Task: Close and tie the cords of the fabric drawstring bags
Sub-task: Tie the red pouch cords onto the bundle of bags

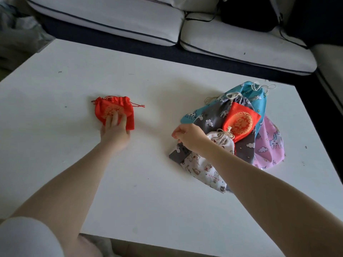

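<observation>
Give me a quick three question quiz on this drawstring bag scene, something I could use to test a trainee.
1. True or false: the left hand rests on the small red bag that lies apart from the pile.
2. Which bag lies on top of the grey cloud-print bag in the pile? A) a second red bag B) a green bag C) a yellow bag
3. Fill in: the right hand is at the near left edge of the pile, beside the small ____ bag tied with cream cord.

Key: 1 true; 2 A; 3 white
</observation>
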